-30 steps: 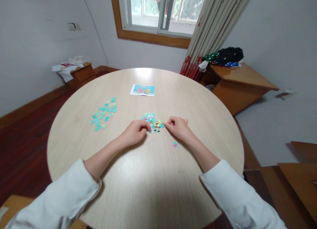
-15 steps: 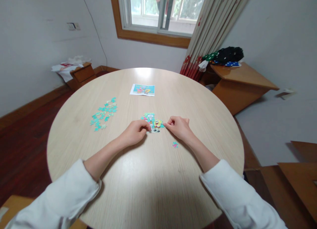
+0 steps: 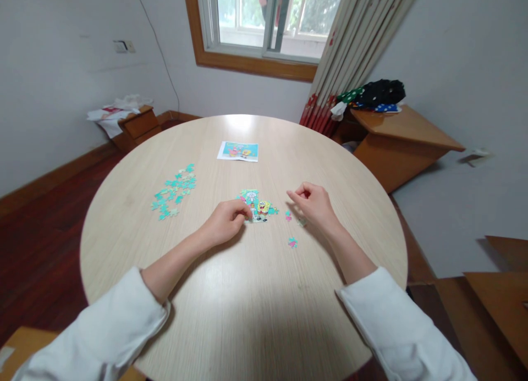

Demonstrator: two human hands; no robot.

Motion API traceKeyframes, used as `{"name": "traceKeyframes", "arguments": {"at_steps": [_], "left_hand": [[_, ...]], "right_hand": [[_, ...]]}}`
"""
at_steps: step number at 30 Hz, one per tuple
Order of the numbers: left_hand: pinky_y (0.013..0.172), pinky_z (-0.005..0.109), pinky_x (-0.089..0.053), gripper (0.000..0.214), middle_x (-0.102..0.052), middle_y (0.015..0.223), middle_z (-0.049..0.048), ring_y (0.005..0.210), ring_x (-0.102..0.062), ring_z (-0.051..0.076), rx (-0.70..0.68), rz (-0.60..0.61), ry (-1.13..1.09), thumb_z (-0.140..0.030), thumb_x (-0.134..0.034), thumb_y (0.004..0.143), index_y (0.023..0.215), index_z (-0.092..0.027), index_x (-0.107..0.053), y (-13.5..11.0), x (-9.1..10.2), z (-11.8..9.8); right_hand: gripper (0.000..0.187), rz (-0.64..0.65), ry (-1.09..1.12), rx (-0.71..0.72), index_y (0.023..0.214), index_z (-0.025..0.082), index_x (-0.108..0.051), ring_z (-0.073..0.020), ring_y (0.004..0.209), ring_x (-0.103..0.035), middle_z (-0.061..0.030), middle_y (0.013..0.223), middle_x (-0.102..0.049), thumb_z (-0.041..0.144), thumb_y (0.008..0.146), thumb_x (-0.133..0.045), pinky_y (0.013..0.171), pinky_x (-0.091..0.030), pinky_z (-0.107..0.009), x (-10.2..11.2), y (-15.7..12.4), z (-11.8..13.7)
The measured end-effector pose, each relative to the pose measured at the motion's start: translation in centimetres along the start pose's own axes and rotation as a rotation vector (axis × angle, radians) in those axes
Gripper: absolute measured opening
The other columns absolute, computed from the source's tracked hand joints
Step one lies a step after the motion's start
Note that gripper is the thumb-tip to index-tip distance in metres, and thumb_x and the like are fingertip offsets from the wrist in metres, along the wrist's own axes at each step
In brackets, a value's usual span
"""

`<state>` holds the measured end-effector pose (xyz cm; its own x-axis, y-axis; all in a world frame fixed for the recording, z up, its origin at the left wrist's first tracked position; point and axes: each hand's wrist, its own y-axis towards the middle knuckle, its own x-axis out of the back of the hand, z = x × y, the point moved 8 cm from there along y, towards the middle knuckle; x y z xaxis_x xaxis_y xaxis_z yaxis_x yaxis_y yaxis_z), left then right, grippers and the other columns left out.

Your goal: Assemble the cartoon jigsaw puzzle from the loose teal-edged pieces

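A small partly assembled cartoon puzzle (image 3: 259, 205) lies in the middle of the round wooden table (image 3: 247, 293). My left hand (image 3: 225, 222) rests on the table with its fingers curled, the fingertips pinching the puzzle's left edge. My right hand (image 3: 315, 205) hovers just right of the puzzle, fingers curled in with thumb and forefinger close together; I see nothing between them. Below it lie two loose pieces (image 3: 289, 216) (image 3: 302, 221), and a third piece (image 3: 292, 242) sits nearer to me.
A scatter of several teal loose pieces (image 3: 173, 189) lies at the table's left. A printed reference picture (image 3: 238, 150) lies at the far side. A wooden cabinet (image 3: 396, 139) with dark clothes stands to the right, by a curtain and window.
My right hand has lifted off the puzzle's right edge and moved right and up, uncovering two loose pieces beneath it. My left hand has stayed in place.
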<state>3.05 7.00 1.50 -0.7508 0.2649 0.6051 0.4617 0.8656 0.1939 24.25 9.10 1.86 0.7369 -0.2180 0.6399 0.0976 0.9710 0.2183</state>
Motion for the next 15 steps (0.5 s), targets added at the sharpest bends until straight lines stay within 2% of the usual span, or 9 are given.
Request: {"name": "traceKeyframes", "arguments": {"at_steps": [3,5,7,9,11,13,15], "left_hand": [[0.079,0.030,-0.049,0.030,-0.069,0.081,0.0054,0.080,-0.064,0.017,-0.028,-0.033,0.070,-0.003,-0.041,0.070,0.076,-0.016,-0.067,0.0,0.5,-0.1],[0.083,0.032,-0.049,0.032,-0.070,0.090,0.0083,0.087,-0.064,0.018,-0.054,-0.010,0.152,-0.005,-0.040,0.074,0.083,-0.015,-0.069,-0.2,0.3,-0.5],[0.095,0.036,-0.045,0.036,-0.069,0.108,0.0115,0.103,-0.062,0.021,-0.085,0.053,0.268,-0.009,-0.038,0.082,0.099,-0.015,-0.069,-0.6,-0.3,-1.3],[0.109,0.043,-0.032,0.040,-0.060,0.130,0.0138,0.124,-0.052,0.025,-0.095,0.129,0.407,-0.020,-0.037,0.090,0.121,-0.014,-0.060,-1.4,-1.4,-2.0],[0.115,0.049,-0.019,0.052,-0.041,0.148,0.0156,0.139,-0.034,0.028,-0.070,0.228,0.538,-0.037,-0.036,0.094,0.139,-0.012,-0.044,-2.4,-2.8,-2.3],[0.116,0.051,-0.014,0.064,-0.027,0.154,0.0167,0.144,-0.020,0.030,-0.040,0.328,0.642,-0.049,-0.029,0.095,0.146,-0.010,-0.031,-3.3,-4.2,-2.3],[0.116,0.052,-0.013,0.068,-0.020,0.156,0.0170,0.145,-0.015,0.031,-0.028,0.378,0.709,-0.054,-0.024,0.095,0.148,-0.011,-0.027,-3.7,-5.0,-2.1]], "right_hand": [[0.022,0.042,-0.015,-0.076,0.058,0.020,-0.052,-0.0134,0.054,-0.045,0.0007,0.054,-0.051,0.034,0.073,-0.061,0.057,-0.032,-0.029,0.6,0.3,-0.9],[0.018,0.143,-0.017,-0.085,0.062,0.018,-0.055,-0.0125,0.054,-0.045,0.0003,0.057,-0.052,0.032,0.072,-0.060,0.055,-0.032,-0.028,0.2,0.2,-1.0],[0.017,0.256,0.006,-0.075,0.067,0.017,-0.058,-0.0112,0.054,-0.043,0.0014,0.058,-0.051,0.033,0.072,-0.060,0.054,-0.031,-0.027,-0.4,0.0,-1.1],[0.019,0.381,0.037,-0.061,0.073,0.016,-0.060,-0.0101,0.053,-0.042,0.0031,0.058,-0.048,0.035,0.072,-0.061,0.053,-0.031,-0.026,-1.2,-0.4,-1.4],[0.022,0.475,0.063,-0.048,0.078,0.015,-0.061,-0.0095,0.053,-0.041,0.0043,0.058,-0.047,0.036,0.071,-0.063,0.052,-0.031,-0.025,-1.8,-0.7,-1.6],[0.025,0.521,0.075,-0.036,0.083,0.015,-0.060,-0.0092,0.054,-0.042,0.0045,0.061,-0.047,0.035,0.069,-0.067,0.053,-0.031,-0.025,-2.1,-0.8,-1.8],[0.031,0.553,0.077,-0.028,0.087,0.015,-0.060,-0.0091,0.057,-0.042,0.0042,0.065,-0.048,0.034,0.065,-0.072,0.054,-0.032,-0.025,-2.2,-0.8,-1.7]]}}
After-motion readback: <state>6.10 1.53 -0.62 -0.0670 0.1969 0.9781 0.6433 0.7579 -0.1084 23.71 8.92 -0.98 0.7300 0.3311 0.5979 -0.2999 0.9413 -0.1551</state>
